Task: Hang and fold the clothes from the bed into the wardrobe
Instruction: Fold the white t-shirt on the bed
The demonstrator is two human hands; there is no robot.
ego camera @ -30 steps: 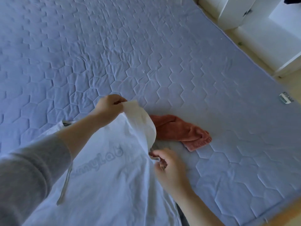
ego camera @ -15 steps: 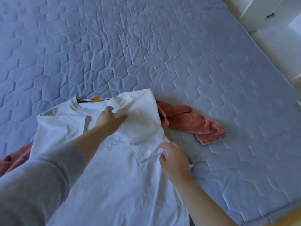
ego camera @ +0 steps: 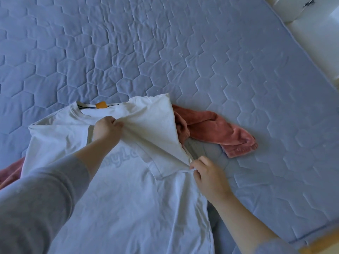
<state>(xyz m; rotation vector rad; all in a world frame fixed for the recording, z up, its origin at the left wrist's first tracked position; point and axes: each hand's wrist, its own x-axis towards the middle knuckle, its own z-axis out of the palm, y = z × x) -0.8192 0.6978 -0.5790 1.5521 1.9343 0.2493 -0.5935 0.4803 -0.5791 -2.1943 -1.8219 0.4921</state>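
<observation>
A white T-shirt [ego camera: 119, 198] with pale lettering lies spread front-up on the quilted bed [ego camera: 201, 52], its collar with an orange tag away from me. The shirt's right sleeve is folded inward over the chest. My left hand [ego camera: 107, 130] grips the folded sleeve fabric near the chest. My right hand [ego camera: 207, 173] pinches the shirt's side edge at the lower end of the fold. A pink fleece garment [ego camera: 218, 131] lies partly under the shirt, sticking out to the right, and another part of it shows at the left edge.
The blue-grey quilted cover stretches far and to the right. White wardrobe furniture [ego camera: 311, 21] stands beyond the bed's top right corner. The bed's near edge [ego camera: 311, 239] runs along the bottom right.
The sleeve, held up a second ago, now lies folded inward on the shirt. My left hand has moved down and closed on the fabric; the collar has come into view.
</observation>
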